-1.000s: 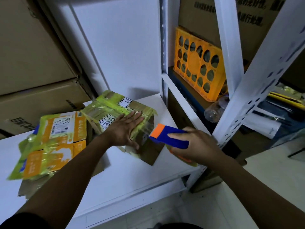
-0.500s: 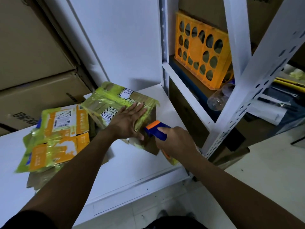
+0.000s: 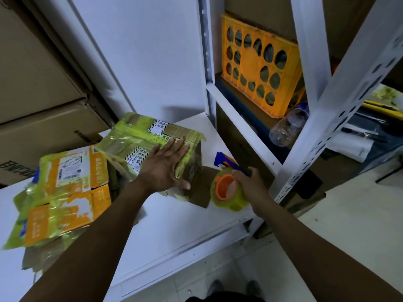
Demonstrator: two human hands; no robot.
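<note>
A taped box [image 3: 141, 136], brown cardboard wrapped in strips of yellow-green tape and bearing white labels with black print, lies in the middle of the frame on the white surface [image 3: 174, 227]. It sits tilted, its right end towards the centre right. The left hand [image 3: 164, 171] lies flat on top of the box near that right end, fingers straight and slightly spread, palm pressing down, thumb along the box's near edge.

Just right of the box, the right hand [image 3: 250, 182] is curled round the blue handle of a tape dispenser [image 3: 226, 189]. The dispenser's roll of yellow-green tape, with its orange core facing the camera, stands on the surface touching or almost touching the box's near right corner; I cannot tell which. The blue and orange head of the dispenser shows above the hand.

In the lower left of the frame an orange parcel [image 3: 65, 192], also bound in yellow-green tape, lies flat on the surface beside the box, with loose cardboard under it. Large brown cartons [image 3: 32, 73] fill the upper left. In the upper right, behind a white perforated shelf post [image 3: 340, 105], an orange crate [image 3: 257, 66] with round holes stands on a shelf, and a clear plastic bottle [image 3: 287, 125] lies on its side just below the crate.
</note>
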